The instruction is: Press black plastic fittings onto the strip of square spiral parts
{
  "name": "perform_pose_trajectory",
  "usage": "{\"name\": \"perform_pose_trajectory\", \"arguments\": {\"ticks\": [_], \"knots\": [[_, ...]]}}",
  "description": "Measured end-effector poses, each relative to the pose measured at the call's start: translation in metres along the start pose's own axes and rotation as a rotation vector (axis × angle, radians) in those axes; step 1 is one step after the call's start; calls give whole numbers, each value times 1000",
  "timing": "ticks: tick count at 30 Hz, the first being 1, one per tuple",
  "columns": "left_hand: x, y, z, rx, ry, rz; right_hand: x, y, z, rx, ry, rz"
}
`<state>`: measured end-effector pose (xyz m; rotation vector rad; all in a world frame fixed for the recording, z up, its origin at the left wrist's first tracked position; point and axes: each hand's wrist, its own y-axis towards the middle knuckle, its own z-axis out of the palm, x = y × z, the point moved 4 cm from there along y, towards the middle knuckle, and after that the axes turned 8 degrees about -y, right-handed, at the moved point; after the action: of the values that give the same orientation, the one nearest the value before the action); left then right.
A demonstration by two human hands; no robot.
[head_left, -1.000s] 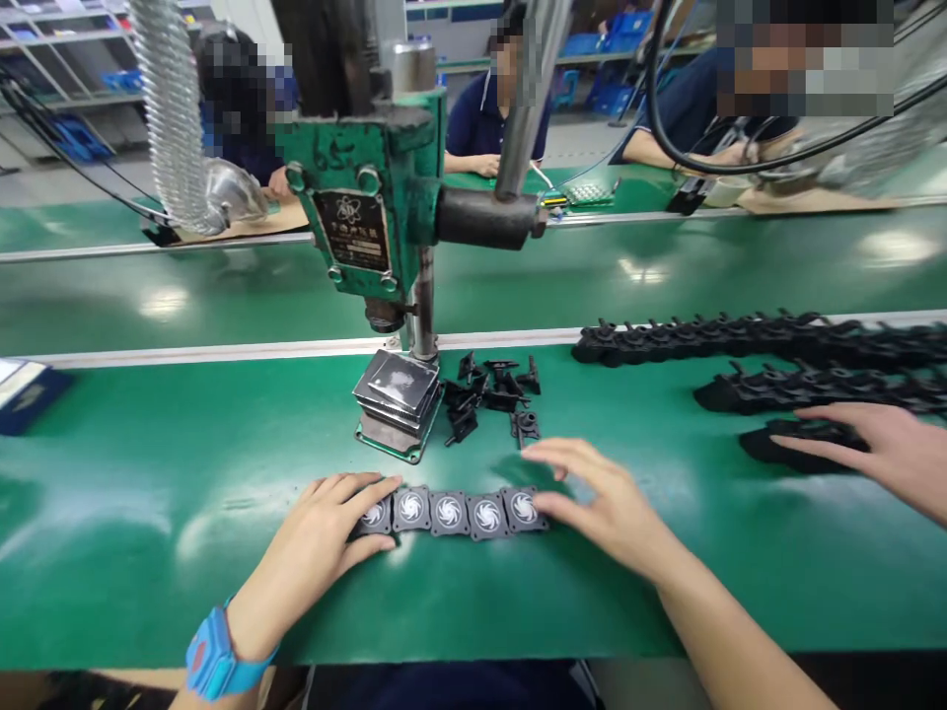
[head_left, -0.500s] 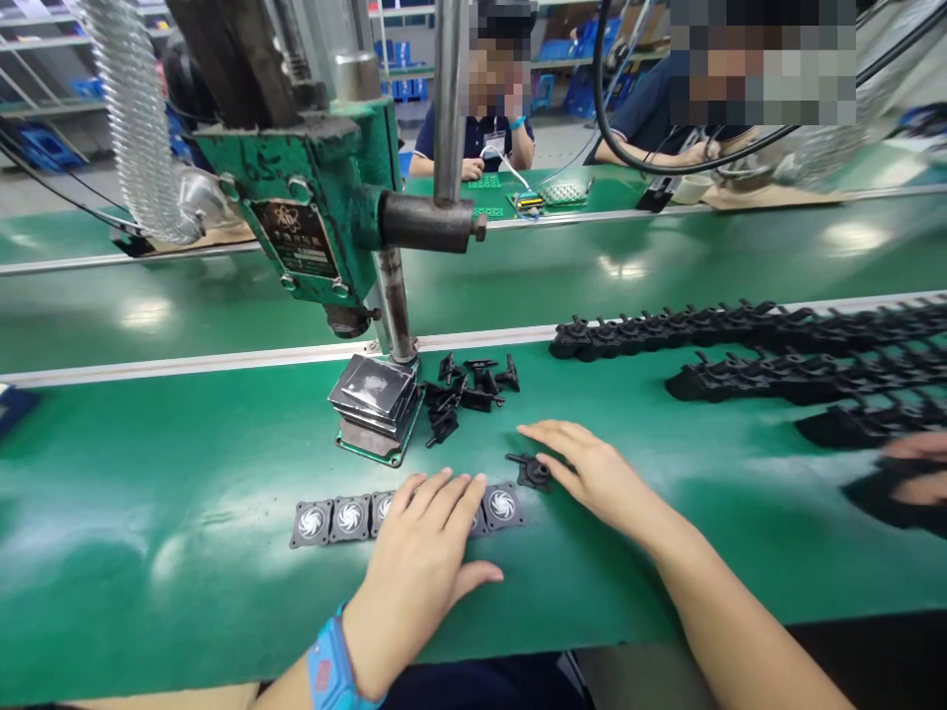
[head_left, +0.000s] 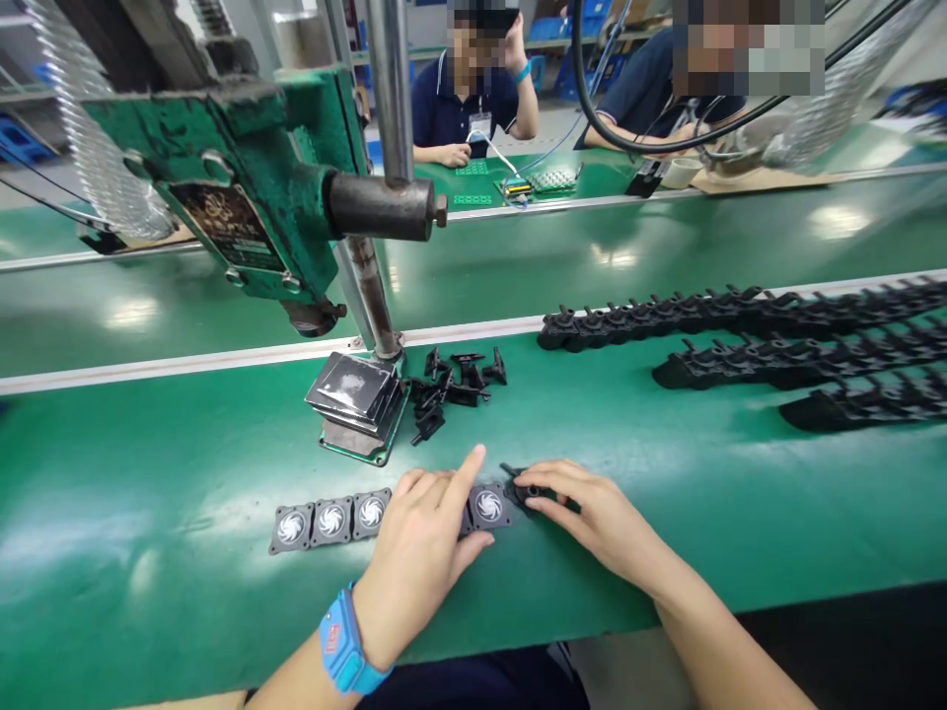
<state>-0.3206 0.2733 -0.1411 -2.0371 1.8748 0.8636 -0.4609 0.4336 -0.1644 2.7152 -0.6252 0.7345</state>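
Green belting (head_left: 184, 592) fills my view; from the left, the row of small square fan frames (head_left: 330, 520) lies flat at about seven o'clock of the green press (head_left: 244, 187), three of them bare; my left hand (head_left: 418, 557) lies spread over the next ones, palm down, forefinger lifted and pointing to twelve o'clock; one fan frame (head_left: 488, 506) shows just at its three o'clock. My right hand (head_left: 592, 513) pinches a small black clip (head_left: 524, 489) between thumb and fingertips, narrow grip, touching that frame's corner. As I judge it, the light pinch could let the clip twist or slip; a nudge could skew the row; the loose clip pile (head_left: 451, 385) at twelve o'clock sits close enough to snag. Long black part rows (head_left: 740, 311) lie well apart at two o'clock.
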Motion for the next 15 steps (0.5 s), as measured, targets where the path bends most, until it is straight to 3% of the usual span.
{"name": "perform_pose_trajectory", "arguments": {"ticks": [3,5,9,15], "knots": [[1,-1,0,-31,-22,0,13,-4,-14,-275,-42,36],[1,-1,0,-39,-37,5,31,-4,-19,-373,-40,-28],[1,-1,-1,-45,-67,1,62,3,-13,-402,-44,-203],[1,-1,0,-24,-85,-4,68,14,2,-334,-107,-243]]}}
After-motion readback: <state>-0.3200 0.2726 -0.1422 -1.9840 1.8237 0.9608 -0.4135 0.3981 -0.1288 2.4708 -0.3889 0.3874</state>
